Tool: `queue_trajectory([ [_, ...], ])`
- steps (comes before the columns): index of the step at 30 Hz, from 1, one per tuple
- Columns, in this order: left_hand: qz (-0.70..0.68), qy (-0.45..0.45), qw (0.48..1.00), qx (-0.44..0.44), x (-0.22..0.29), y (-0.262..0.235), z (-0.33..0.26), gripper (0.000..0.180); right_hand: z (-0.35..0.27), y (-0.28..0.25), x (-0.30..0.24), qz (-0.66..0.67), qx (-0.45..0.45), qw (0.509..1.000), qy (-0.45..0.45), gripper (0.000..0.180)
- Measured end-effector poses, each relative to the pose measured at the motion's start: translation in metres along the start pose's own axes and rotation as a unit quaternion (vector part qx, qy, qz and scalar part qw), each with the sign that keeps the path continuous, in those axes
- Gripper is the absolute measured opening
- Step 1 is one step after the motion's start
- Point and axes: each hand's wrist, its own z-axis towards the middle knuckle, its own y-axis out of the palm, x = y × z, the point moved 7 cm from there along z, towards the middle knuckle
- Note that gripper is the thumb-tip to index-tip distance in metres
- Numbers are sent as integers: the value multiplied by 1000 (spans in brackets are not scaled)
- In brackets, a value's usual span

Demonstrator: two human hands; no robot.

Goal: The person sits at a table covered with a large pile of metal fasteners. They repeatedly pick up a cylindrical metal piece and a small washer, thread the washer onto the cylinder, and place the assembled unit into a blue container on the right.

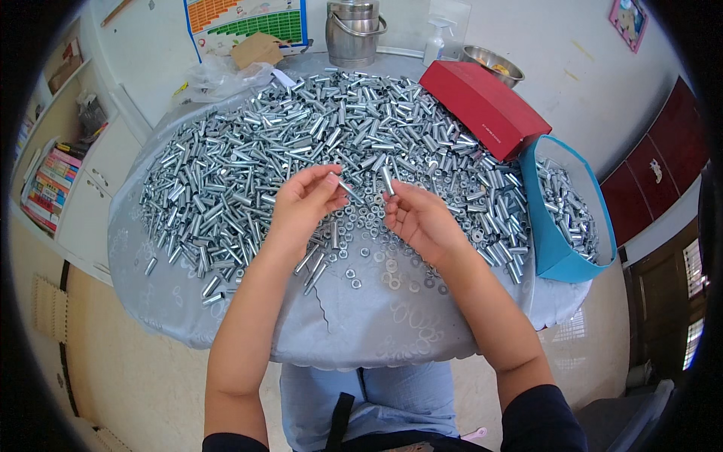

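We see a slim metal rod (348, 188) and a metal sleeve (387, 181) held apart at the frame's centre.
Our left hand (301, 203) pinches the rod between thumb and fingertips; our right hand (422, 218), fingers curled, grips the sleeve's lower end. Around them spreads a heap of metal parts (218, 162), with a blue bin (565, 260) at the frame's right.

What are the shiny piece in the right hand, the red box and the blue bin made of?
The shiny piece looks like metal, probably plated steel: smooth, silvery, with bright glints. The red box seems to be stiff cardboard, smooth, with flat sides and crisp edges. The blue bin may be fabric or card; its matte look leaves that open.
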Motion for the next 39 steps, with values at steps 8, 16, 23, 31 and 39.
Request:
queue_trajectory([
  [8, -4, -13, 1000, -28, -9, 12, -3, 25, 8, -15, 5, 15, 19, 999, 36, 16],
  [16, 7, 34, 999, -13, -2, 10, -2, 24, 1, 0, 3, -73, -5, 997, 7, 23],
  [23, 26, 56, 998, -5, -1, 11, -3, 23, -2, 7, 4, -69, -18, 997, 6, 23],
  [31, 22, 70, 997, 4, 1, 8, -2, 22, -2, 9, 4, -65, -38, 997, 10, 24],
  [39, 37, 113, 993, 17, 6, 8, -3, 21, -4, 14, 5, -50, -55, 997, 14, 24],
])
